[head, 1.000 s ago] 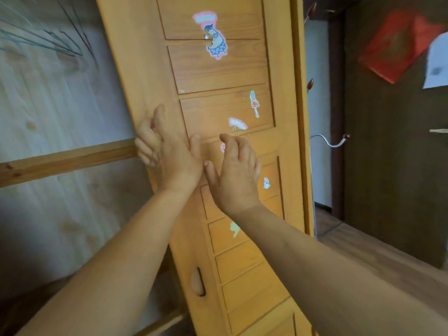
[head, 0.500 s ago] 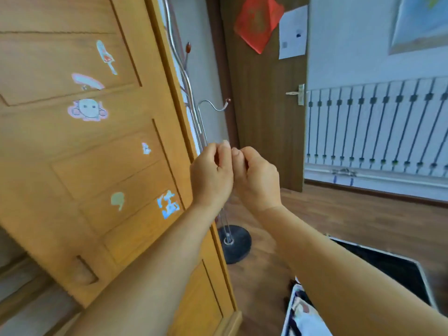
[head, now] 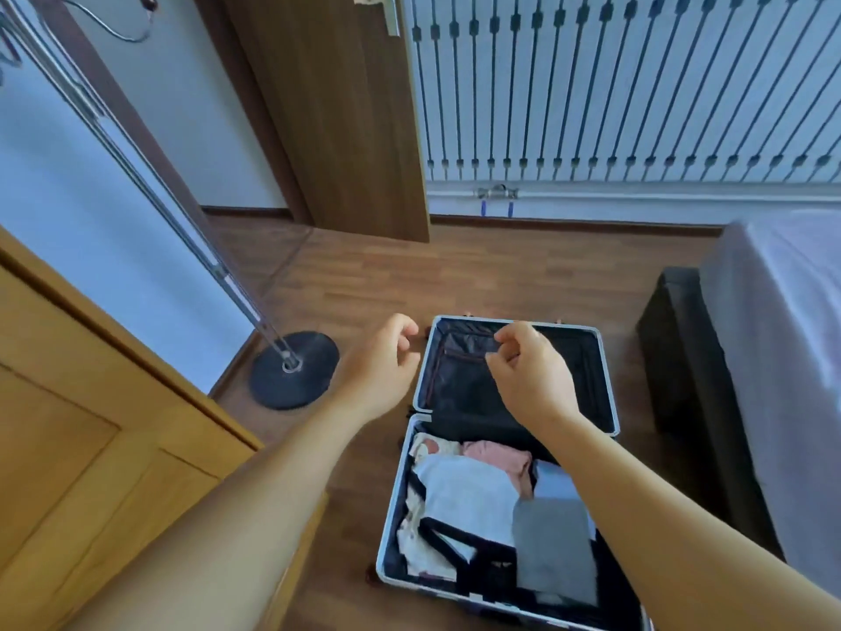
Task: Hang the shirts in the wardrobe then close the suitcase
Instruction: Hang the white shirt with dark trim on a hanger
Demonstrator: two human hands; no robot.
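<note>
Home bedroom: bed (head: 792,321), wardrobe (head: 91,425).

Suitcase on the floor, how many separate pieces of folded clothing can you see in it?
5, maybe more underneath, all in the suitcase near half: patterned cream along the left, white centre, pink at the hinge, grey right, pale blue behind the grey.

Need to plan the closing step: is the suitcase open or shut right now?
Open. The suitcase lies flat on the floor, its dark-lined lid half laid back and folded clothes showing in the near half.
</note>
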